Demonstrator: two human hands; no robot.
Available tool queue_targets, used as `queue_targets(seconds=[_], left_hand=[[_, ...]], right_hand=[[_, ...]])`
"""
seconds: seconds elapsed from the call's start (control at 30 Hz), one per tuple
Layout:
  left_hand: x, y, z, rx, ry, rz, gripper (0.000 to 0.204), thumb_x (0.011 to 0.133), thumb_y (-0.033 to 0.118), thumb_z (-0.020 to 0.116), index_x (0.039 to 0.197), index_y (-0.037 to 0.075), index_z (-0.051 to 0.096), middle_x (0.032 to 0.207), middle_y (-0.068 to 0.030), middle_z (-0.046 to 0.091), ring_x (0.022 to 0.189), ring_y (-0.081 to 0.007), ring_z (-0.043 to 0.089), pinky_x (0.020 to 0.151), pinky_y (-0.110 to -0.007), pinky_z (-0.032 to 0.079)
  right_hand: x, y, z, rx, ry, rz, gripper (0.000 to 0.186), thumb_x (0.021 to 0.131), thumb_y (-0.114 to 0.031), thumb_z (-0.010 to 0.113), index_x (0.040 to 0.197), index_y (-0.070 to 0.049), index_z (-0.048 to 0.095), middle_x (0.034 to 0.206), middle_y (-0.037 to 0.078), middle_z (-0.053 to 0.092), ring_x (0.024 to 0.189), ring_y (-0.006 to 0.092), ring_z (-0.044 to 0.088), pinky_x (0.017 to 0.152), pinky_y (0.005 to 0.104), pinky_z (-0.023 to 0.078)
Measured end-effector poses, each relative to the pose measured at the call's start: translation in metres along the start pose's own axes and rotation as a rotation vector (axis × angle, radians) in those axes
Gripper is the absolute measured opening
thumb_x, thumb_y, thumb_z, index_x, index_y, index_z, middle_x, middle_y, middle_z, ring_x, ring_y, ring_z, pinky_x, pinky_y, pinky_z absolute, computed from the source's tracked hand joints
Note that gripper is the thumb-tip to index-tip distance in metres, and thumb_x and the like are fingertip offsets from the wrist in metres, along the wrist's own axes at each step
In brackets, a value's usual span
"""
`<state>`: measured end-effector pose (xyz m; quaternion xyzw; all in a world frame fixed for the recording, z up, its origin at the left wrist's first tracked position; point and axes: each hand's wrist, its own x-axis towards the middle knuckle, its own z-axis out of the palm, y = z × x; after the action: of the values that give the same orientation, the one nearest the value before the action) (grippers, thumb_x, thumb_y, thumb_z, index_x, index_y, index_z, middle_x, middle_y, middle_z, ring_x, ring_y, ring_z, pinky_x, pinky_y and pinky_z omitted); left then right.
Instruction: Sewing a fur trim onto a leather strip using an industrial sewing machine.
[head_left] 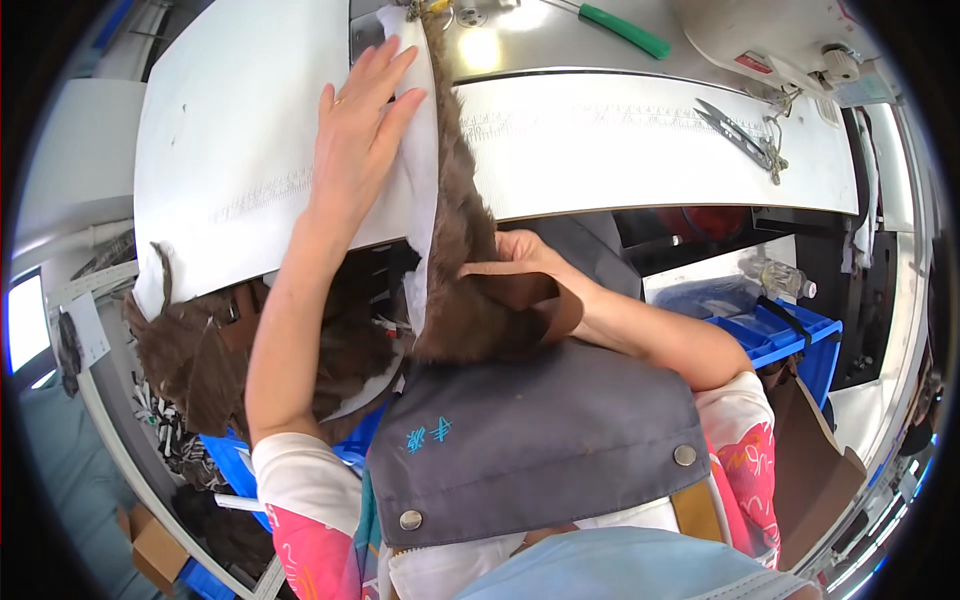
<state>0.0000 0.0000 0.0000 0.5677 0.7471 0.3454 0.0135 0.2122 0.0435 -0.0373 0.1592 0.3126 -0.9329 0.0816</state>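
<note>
A long strip of brown fur point(462, 190) with white backing fabric point(418, 150) along its left side runs from the metal machine plate point(520, 45) down over the table's front edge to my lap. My left hand point(355, 135) lies flat on the white fabric, fingers stretched and slightly spread. Lower down, my right hand point(530, 258) pinches the fur's right edge, thumb in front and the other fingers partly hidden behind it. A smooth brown underside point(560, 310) shows where the piece folds over near my right wrist.
A white sewing machine body point(755, 35) stands at the far right. On the white tabletop point(600, 180) lie thread snips point(740, 138); a green-handled tool point(625, 30) rests farther back. Brown fur pieces point(200, 350) hang at left. A blue crate point(770, 335) and plastic bottle point(780, 275) sit at right.
</note>
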Motion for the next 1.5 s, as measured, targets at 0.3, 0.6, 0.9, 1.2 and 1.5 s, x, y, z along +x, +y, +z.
queue_targets(seconds=[0.3, 0.6, 0.9, 1.2, 1.5], left_hand=[[0.009, 0.006, 0.004, 0.501, -0.189, 0.167, 0.044, 0.092, 0.033, 0.052, 0.129, 0.010, 0.051, 0.135, -0.0049, 0.050, 0.129, -0.0222, 0.041, 0.105, -0.059, 0.022], [-0.009, -0.001, 0.014, 0.455, -0.089, 0.095, 0.043, 0.090, 0.025, 0.058, 0.130, 0.012, 0.051, 0.135, -0.0018, 0.051, 0.126, -0.0188, 0.045, 0.103, -0.058, 0.025], [-0.006, 0.005, 0.014, 0.434, -0.114, 0.047, 0.045, 0.089, 0.023, 0.059, 0.132, 0.014, 0.050, 0.139, 0.0007, 0.046, 0.128, -0.0164, 0.044, 0.104, -0.059, 0.022], [-0.004, 0.006, 0.015, 0.393, -0.113, 0.050, 0.046, 0.088, 0.022, 0.061, 0.132, 0.013, 0.050, 0.139, 0.0003, 0.046, 0.128, -0.0143, 0.044, 0.105, -0.058, 0.019], [-0.003, 0.006, 0.016, 0.403, -0.109, 0.053, 0.046, 0.088, 0.021, 0.061, 0.132, 0.012, 0.050, 0.139, -0.0007, 0.047, 0.128, -0.0140, 0.044, 0.106, -0.056, 0.017]], right_hand=[[0.008, 0.016, -0.005, -1.400, 0.435, -0.559, 0.029, 0.074, -0.018, 0.067, 0.089, -0.002, 0.048, 0.054, 0.016, 0.054, 0.053, 0.0366, 0.057, 0.051, 0.0443, 0.046], [-0.030, -0.105, -0.012, -1.846, 0.554, -0.828, 0.019, 0.082, -0.016, 0.063, 0.094, -0.002, 0.061, 0.087, 0.012, 0.064, 0.074, 0.0302, 0.061, 0.067, 0.0389, 0.050], [-0.007, -0.135, -0.043, -1.993, 0.955, -0.479, 0.018, 0.087, -0.017, 0.060, 0.099, -0.005, 0.053, 0.067, 0.012, 0.061, 0.056, 0.0309, 0.061, 0.048, 0.0401, 0.047], [0.046, -0.095, 0.004, -1.800, 0.800, -0.703, 0.036, 0.085, -0.017, 0.059, 0.118, -0.004, 0.050, 0.050, 0.009, 0.055, 0.043, 0.0291, 0.055, 0.042, 0.0379, 0.043], [0.052, -0.102, -0.002, -1.835, 0.735, -0.718, 0.039, 0.077, -0.016, 0.062, 0.109, 0.004, 0.052, 0.048, 0.009, 0.054, 0.043, 0.0282, 0.056, 0.041, 0.0374, 0.043]])
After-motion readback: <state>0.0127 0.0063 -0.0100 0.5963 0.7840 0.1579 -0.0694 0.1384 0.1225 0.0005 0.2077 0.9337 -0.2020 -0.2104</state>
